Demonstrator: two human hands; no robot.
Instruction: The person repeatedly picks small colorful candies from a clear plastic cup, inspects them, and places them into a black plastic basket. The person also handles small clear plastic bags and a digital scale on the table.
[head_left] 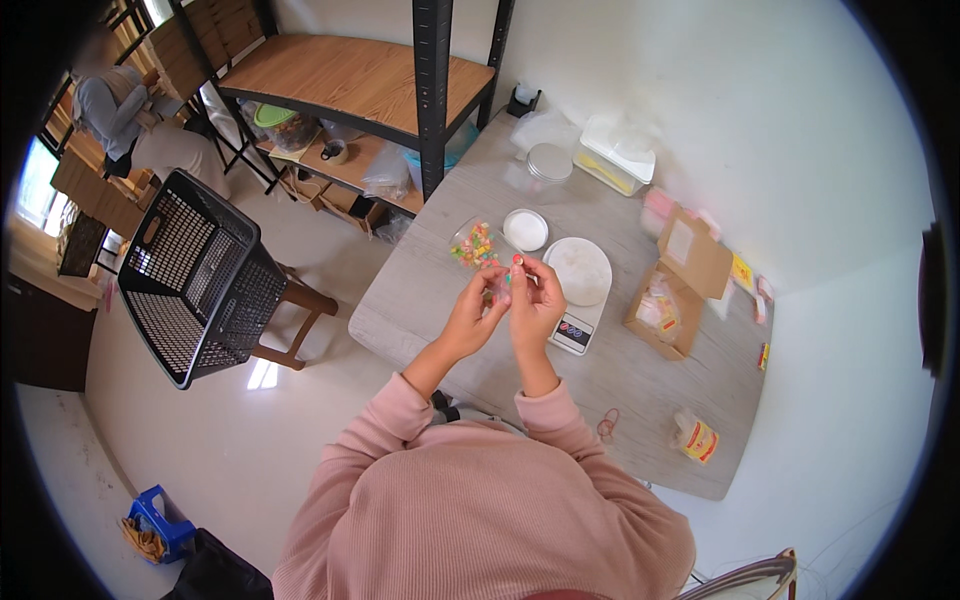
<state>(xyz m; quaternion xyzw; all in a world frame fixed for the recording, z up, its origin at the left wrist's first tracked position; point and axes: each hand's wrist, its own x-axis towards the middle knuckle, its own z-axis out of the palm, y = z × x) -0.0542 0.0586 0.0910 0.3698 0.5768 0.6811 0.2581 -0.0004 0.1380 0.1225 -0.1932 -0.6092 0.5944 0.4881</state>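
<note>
Over the front of the table (410,300), my left hand (474,314) and my right hand (538,302) are close together, fingers bent and pinching. Between them is what looks like a small clear plastic bag (497,289) with coloured bits in it. A small red spot shows at my right fingertips; I cannot make out what it is. Just beyond my hands is a clear bowl of colourful candies (477,244). A round dish of white stuff (525,230) stands beside it. Right of my right hand is a white kitchen scale (580,272) with a round top.
An open cardboard box (665,310) holding plastic bags stands on the right. Rubber bands (607,424) and a labelled plastic pack (695,437) lie nearer. At the back are a lidded jar (549,163) and white container (614,160). Left stand a shelf (340,80) and black basket (200,280); a person sits beyond.
</note>
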